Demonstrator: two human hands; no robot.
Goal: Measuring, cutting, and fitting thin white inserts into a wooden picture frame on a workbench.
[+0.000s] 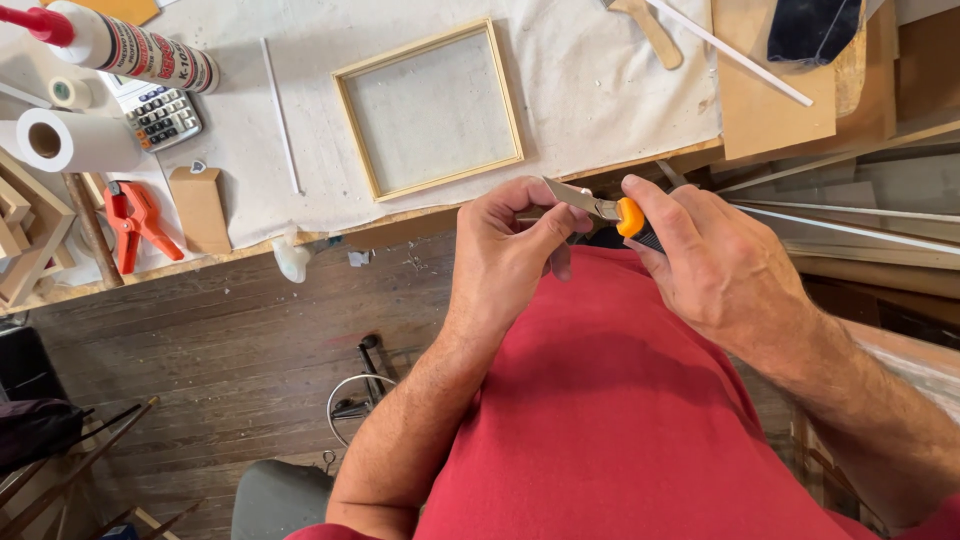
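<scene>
— What is held in the right hand (720,265)?

— A utility knife (605,212) with an orange and black handle is gripped there; the fingers are closed around the handle, with the forefinger laid along its top. The metal blade end points left.

— And the left hand (510,255)?

— Its fingers are curled, and the metal front of the knife is pinched between thumb and fingertips. Both hands are kept close together, just near of the bench edge, above a red shirt (620,400) (whether the blade itself is out cannot be told).

— What is laid on the bench?

— A white cloth (590,90) is spread over the workbench, and a square wooden frame (430,110) lies flat on it, just far of the hands. A thin white strip (280,115) is seen left of the frame. Farther left, an orange spring clamp (135,222), a calculator (162,118), a roll of white paper (70,140), a small roll of tape (68,92) and a glue bottle with a red nozzle (120,42) are set out. A brown card tag (200,208) lies beside the clamp.

— And to the right?

— Flat boards (770,110) are stacked at the far right, with a long white rod (730,50) laid across them.
</scene>
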